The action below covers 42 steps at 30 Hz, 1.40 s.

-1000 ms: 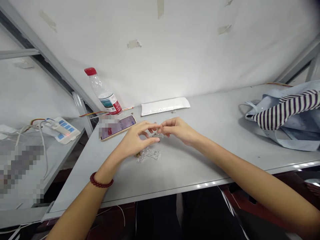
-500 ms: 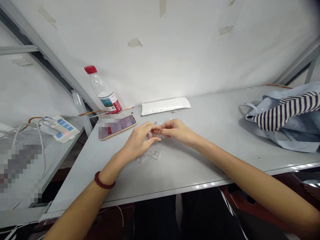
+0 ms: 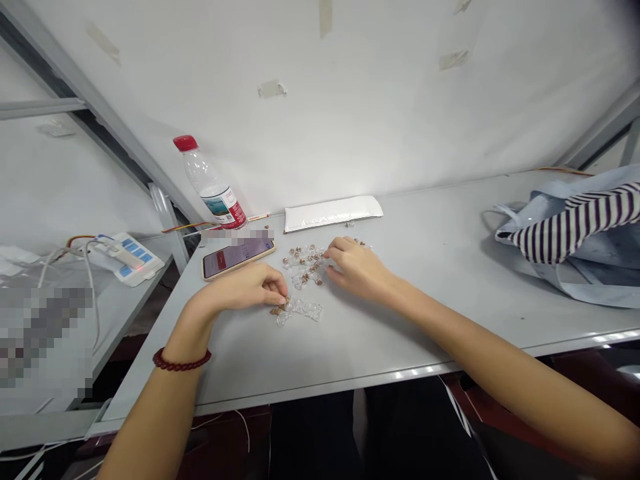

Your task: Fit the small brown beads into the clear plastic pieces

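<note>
Several small clear pieces with brown parts [image 3: 304, 257] lie scattered in the middle of the grey table. My right hand [image 3: 356, 267] rests at their right edge, fingers curled down among them; what it pinches is too small to make out. Nearer the front edge is a group of clear pieces [image 3: 306, 309] with a few small brown bits [image 3: 277, 311] at its left end. Over those brown bits my left hand [image 3: 255, 288] is closed, thumb and fingertips together; whatever is between them is too small to name.
A phone [image 3: 239, 256] lies left of the pieces, with a red-capped bottle [image 3: 218, 193] behind it. A white packet [image 3: 334, 213] lies by the wall. On the right sits a light blue bag [image 3: 560, 267] with striped cloth. A power strip [image 3: 131, 259] is at the far left.
My hands have come apart. The left moved left and toward me, down to the brown bits; the right stayed about where it was. The scattered pieces between them now show.
</note>
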Available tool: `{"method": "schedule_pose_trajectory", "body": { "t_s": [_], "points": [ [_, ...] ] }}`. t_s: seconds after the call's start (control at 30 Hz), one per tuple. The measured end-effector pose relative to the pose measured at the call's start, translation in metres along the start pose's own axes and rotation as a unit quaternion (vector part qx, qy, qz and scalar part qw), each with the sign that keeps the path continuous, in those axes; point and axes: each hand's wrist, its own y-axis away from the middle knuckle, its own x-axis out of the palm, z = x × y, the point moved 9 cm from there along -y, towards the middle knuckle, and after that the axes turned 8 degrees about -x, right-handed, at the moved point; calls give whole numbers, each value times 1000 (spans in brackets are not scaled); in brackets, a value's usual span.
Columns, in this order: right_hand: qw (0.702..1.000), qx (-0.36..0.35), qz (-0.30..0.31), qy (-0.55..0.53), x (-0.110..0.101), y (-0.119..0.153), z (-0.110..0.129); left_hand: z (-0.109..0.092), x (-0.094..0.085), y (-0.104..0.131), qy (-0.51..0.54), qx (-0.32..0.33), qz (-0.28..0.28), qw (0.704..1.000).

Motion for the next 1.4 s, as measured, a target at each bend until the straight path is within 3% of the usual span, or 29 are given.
{"method": "schedule_pose_trajectory", "body": {
  "t_s": [0.07,0.17,0.23,0.4,0.57,0.77,0.9,1.0,1.1,1.4],
  "points": [
    [996,-65,4,-67,-2,2,17,-3,1,-1,0,-2,-5,1000],
    [963,-161,70,-204,5,10,44,-5,-1,0,0,-11,-19,1000],
    [944,-189,114,-246,11,14,53,-4,-2,1,-11,-21,-35,999],
    [941,-188,143,-244,24,16,52,-9,-4,4,-17,-21,-50,998],
    [962,-166,130,-175,25,12,47,-10,-1,4,13,-22,-34,999],
    [963,-101,11,-251,0,3,31,-6,-3,0,38,3,-41,998],
    [908,-2,-54,-415,-6,3,12,-8,-16,3,61,5,-99,993],
    [849,63,-60,-521,0,4,2,-18,-26,10,159,41,-148,975],
    [810,87,-63,-577,4,4,-5,-25,-29,13,257,81,-168,948],
    [758,90,-77,-641,6,1,-11,-25,-32,10,314,117,-214,918]
  ]
}}
